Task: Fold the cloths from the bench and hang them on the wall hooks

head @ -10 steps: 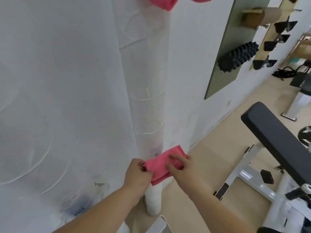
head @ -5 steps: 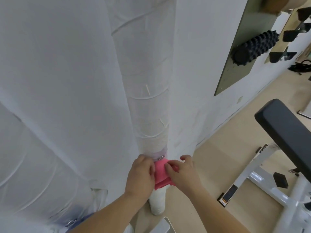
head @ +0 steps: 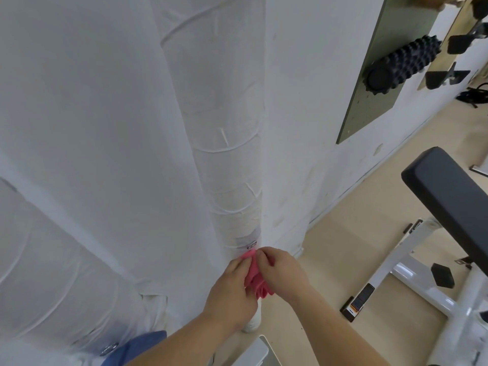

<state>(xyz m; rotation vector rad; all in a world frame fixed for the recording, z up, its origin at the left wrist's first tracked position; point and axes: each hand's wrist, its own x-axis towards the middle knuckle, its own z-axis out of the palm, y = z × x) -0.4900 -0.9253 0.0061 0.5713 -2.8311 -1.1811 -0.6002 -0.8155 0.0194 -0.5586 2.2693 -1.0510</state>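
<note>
**folded cloth reaches the hook**

the pink cloth, a flat rectangle a second ago, is now bunched narrow at lower centre. its top corner sits just beneath the small metal hook on the white wrapped pillar. left hand and right hand both pinch it, fingers curled tight. folding looks finished; hanging comes next. the hook is tiny and knuckles crowd it. the black bench sits at the right edge and a foam roller at upper right.

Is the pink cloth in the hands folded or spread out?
Folded: the pink cloth is a narrow bundle of layers, pinched between the left hand and right hand.
</note>
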